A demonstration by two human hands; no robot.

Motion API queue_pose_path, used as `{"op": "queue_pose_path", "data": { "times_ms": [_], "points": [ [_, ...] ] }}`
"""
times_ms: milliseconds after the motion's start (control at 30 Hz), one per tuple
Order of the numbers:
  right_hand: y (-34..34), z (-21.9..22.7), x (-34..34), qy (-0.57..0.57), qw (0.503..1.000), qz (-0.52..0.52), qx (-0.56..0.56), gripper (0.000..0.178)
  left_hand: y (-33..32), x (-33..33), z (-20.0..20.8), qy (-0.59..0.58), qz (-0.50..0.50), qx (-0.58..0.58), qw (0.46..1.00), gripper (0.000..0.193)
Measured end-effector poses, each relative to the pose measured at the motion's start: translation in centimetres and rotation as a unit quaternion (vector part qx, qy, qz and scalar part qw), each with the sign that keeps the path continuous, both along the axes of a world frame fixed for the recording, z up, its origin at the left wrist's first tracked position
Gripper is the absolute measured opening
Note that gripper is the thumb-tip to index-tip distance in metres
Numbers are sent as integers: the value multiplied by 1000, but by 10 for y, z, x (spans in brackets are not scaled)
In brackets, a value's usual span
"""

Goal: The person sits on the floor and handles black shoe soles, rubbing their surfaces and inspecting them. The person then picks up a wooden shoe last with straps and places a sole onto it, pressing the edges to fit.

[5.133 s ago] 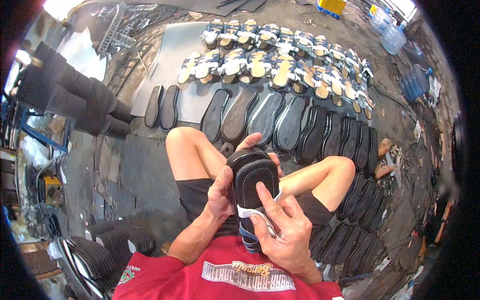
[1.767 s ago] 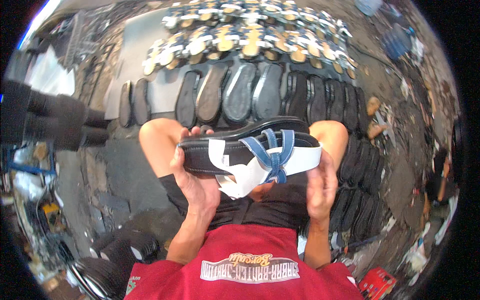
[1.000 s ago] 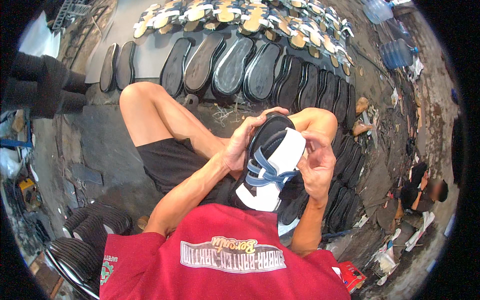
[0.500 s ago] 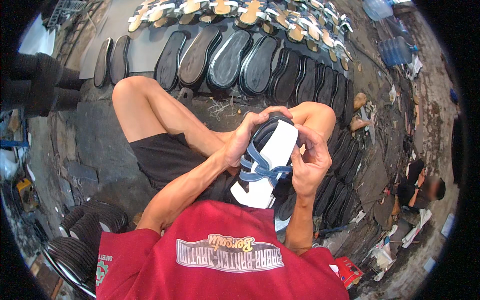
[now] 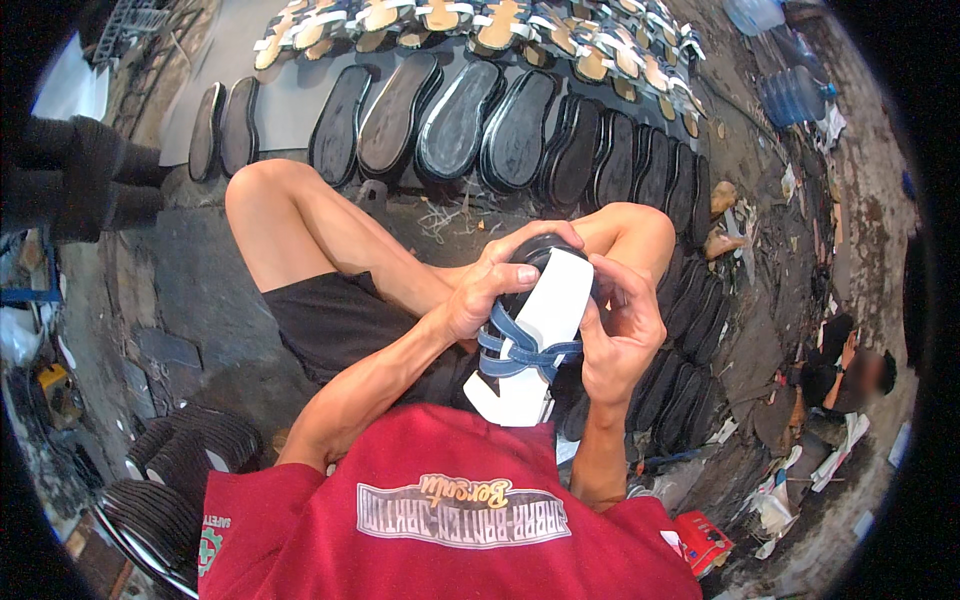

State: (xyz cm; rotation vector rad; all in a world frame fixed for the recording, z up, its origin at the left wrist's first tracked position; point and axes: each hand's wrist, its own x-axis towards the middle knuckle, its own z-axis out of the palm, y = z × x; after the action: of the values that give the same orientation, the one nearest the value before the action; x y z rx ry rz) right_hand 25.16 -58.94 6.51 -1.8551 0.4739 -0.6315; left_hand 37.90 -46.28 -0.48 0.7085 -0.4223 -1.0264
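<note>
A sandal (image 5: 552, 305) with a black sole, a broad white piece over it and blue crossed straps sits between my hands, above my crossed legs. My left hand (image 5: 492, 278) is closed round its far end, with the thumb lying on top of the black sole beside the white piece. On the other side, my right hand (image 5: 622, 328) pinches the edge of the sandal near the white piece; some of its fingertips are hidden behind it. The blue straps (image 5: 525, 350) cross the middle, and the white piece hangs loose toward my shirt.
Black shoe soles (image 5: 400, 118) stand in a row ahead of my knees. Behind them lie many strapped sandals (image 5: 498, 28). Stacked soles (image 5: 205, 440) are at lower left. Blue water jugs (image 5: 795, 98) and another person (image 5: 828, 370) are on the right, a red box (image 5: 703, 540) nearby.
My left thumb has moved from the sandal's left side onto the top of its sole. The sandal has turned slightly, and my right hand keeps its pinch.
</note>
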Motion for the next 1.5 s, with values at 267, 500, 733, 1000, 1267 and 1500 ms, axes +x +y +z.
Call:
{"op": "queue_pose_path", "data": {
  "times_ms": [267,500,733,1000,1267,1500],
  "points": [
    [9,23,5,81,989,23,119,58,17,5,-4,-2,16,-51,999,73],
    [23,47,14,109,992,66,-5,39,42,12,16,-142,57,48,987,79],
    [37,44,19,50,992,73,95,33,62,11,42,-141,106,67,982,74],
    [31,50,15,26,918,147,367,29,72,-5,64,-107,128,67,984,67],
    [24,74,0,90,960,231,131,43,97,-4,110,-211,77,121,967,65],
    [18,72,-1,143,932,234,236,39,95,-13,103,-241,129,131,953,56]
  ]
}}
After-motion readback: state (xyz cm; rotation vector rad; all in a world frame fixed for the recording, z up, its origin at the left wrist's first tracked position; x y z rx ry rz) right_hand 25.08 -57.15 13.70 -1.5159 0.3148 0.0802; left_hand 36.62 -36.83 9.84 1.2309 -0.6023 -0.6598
